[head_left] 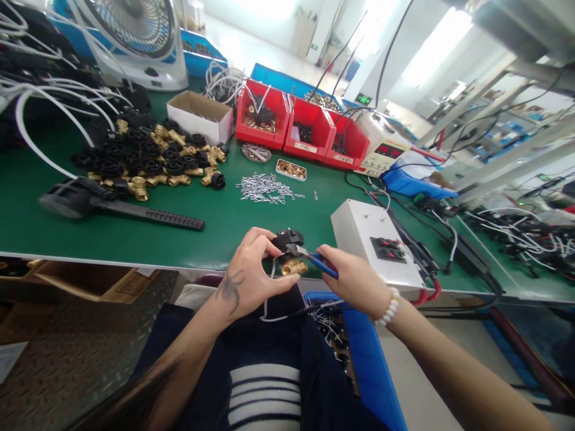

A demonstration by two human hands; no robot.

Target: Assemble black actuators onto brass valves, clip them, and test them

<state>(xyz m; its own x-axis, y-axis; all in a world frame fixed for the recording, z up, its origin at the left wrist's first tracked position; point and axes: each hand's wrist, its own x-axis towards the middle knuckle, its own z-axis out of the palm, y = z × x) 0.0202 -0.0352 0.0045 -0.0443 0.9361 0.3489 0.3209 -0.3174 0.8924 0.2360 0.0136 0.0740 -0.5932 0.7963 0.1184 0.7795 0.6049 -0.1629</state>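
My left hand [251, 269] is closed around a black plastic and brass valve assembly [293, 267] at the table's front edge. A white cable hangs from it toward my lap. In my right hand [348, 275] are blue-handled pliers [322, 263], their metal jaws against the black part of the assembly. What the jaws grip is too small to make out. Beyond my hands lies a pile of small metal clips [265, 188], with one single clip [315, 195] to its right. A shallow tray of small brass pieces [291, 169] sits behind the pile.
At left are many brass and black fittings [153, 158] and a black strap-like part [148, 214]. Red bins [308, 146], a carton [200, 123] and a fan [139, 36] line the back. A white switch box [359, 224] stands right; a blue crate [372, 353] is below.
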